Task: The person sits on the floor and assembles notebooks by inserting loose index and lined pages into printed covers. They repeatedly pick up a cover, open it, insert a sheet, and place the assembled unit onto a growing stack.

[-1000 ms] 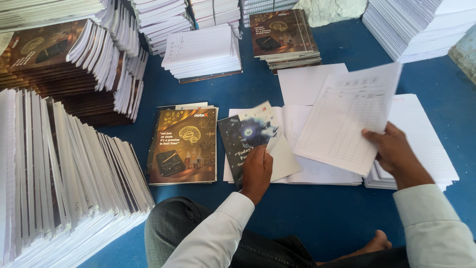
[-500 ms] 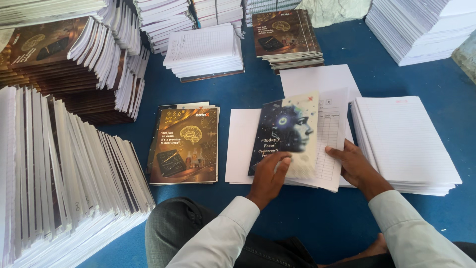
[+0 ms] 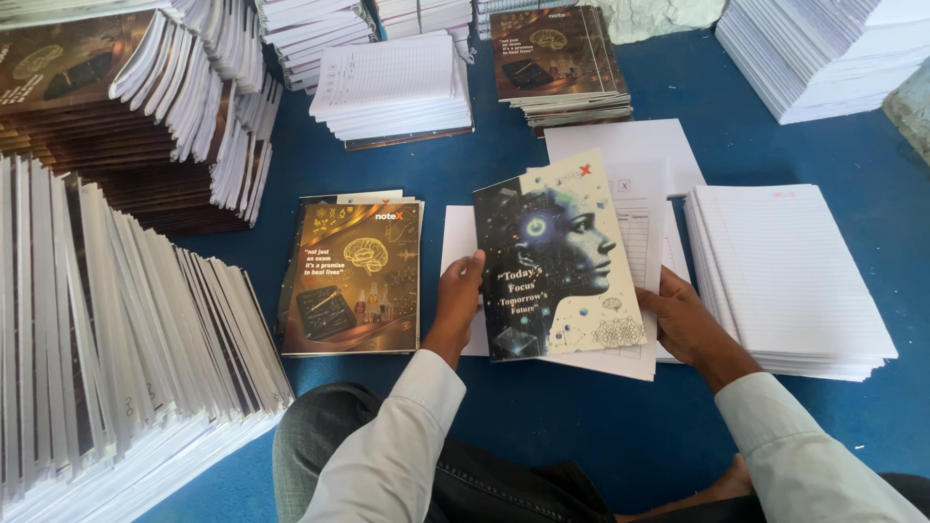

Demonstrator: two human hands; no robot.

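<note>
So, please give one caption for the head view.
Both hands hold a dark cover over white sheets.

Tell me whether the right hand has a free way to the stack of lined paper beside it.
Probably yes. The right hand grips the right edge of the dark cover, and the stack of lined paper lies just beyond, with nothing between them; it would have to let go first.

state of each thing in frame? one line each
Left hand: grips the dark cover's left edge.
Right hand: holds the sheets' right edge.
Dark cover: face up, tilted, atop loose white sheets.
Brown cover pile: flat, face up, untouched.
Ruled stack: flat, apart from the right hand.
Leaning books: on edge, tilted.
Far brown stack: flat, closed.
</note>
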